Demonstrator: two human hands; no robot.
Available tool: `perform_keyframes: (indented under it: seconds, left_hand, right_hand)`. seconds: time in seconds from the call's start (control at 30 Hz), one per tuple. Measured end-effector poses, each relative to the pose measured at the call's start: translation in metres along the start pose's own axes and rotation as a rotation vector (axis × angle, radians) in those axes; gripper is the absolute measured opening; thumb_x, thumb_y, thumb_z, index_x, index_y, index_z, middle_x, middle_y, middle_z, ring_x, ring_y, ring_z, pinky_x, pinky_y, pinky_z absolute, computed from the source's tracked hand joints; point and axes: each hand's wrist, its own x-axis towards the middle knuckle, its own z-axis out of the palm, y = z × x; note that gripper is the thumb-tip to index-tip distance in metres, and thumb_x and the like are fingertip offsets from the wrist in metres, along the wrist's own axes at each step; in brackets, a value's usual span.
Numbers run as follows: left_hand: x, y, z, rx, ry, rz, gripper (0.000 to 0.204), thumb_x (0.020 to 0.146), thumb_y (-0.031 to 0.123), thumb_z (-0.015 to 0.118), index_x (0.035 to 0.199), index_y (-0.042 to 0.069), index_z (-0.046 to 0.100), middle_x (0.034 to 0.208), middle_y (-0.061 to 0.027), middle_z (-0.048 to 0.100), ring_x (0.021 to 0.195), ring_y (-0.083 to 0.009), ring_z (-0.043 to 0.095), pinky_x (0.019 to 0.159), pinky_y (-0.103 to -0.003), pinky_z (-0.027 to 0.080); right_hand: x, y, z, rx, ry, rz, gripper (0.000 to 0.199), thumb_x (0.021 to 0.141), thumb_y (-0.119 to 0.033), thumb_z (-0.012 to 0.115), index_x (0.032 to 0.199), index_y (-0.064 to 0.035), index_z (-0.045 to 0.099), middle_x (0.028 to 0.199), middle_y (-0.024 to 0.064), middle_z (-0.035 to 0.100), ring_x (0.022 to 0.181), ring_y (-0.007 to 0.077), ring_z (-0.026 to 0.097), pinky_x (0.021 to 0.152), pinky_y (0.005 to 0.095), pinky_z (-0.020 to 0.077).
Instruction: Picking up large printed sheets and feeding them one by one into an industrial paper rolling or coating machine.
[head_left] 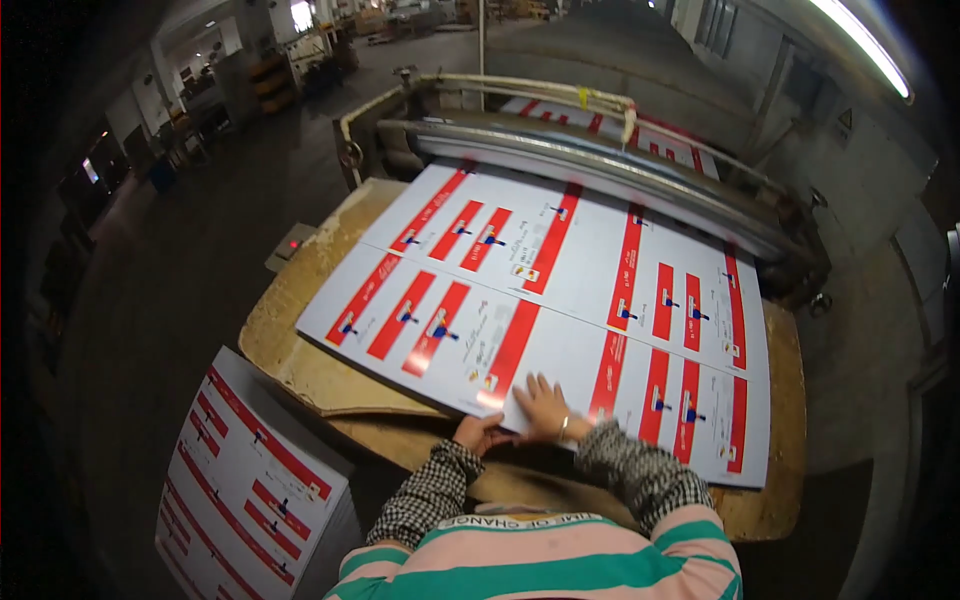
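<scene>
A large white printed sheet (560, 327) with red bars and small blue figures lies on a wooden table, its far end at the metal rollers (600, 160). My left hand (480, 433) is at the sheet's near edge, its fingers closed on the edge. Just right of it, my right hand (545, 408) rests flat on the sheet near that edge, fingers spread, a bracelet at the wrist. Both forearms wear black-and-white checked sleeves.
The worn wooden table (275, 345) sticks out around the sheet. A stack of similar printed sheets (240, 490) stands lower left. Rails (530, 88) frame the rollers, with more printed sheet (665, 150) beyond. A wall is at right, a workshop floor at left.
</scene>
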Motion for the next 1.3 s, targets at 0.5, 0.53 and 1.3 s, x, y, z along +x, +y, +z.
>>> perform_keyframes:
  seconds: [0.5, 0.53, 1.3]
  left_hand:
    - [0.008, -0.006, -0.004, -0.126, 0.075, -0.081, 0.031, 0.077, 0.006, 0.046, 0.106, -0.004, 0.044, 0.101, -0.0154, 0.053, 0.093, -0.0268, 0.053, 0.081, -0.041, 0.044]
    - [0.009, -0.007, -0.004, -0.126, 0.103, -0.076, 0.03, 0.077, 0.005, 0.044, 0.106, -0.004, 0.044, 0.101, -0.016, 0.052, 0.093, -0.0273, 0.053, 0.08, -0.041, 0.044]
    - [0.006, -0.001, -0.016, -0.012, -0.097, -0.135, 0.034, 0.075, 0.004, 0.054, 0.107, 0.001, 0.045, 0.1, -0.0137, 0.054, 0.092, -0.0234, 0.054, 0.08, -0.038, 0.045]
  right_hand:
    - [-0.045, -0.003, -0.069, 0.455, 0.26, -0.119, 0.024, 0.066, -0.015, 0.053, 0.084, 0.0001, 0.056, 0.098, 0.0159, 0.055, 0.082, 0.0292, 0.056, 0.072, 0.0304, 0.0453]
    - [-0.045, -0.001, -0.055, 0.551, 0.282, -0.112, 0.029, 0.065, -0.015, 0.056, 0.09, 0.0005, 0.057, 0.102, 0.0176, 0.054, 0.091, 0.0287, 0.054, 0.077, 0.0293, 0.044]
    - [-0.019, 0.026, -0.028, 0.216, 0.065, -0.036, 0.059, 0.06, -0.032, 0.064, 0.109, -0.0042, 0.048, 0.116, 0.0194, 0.042, 0.105, 0.0323, 0.042, 0.085, 0.0415, 0.0367]
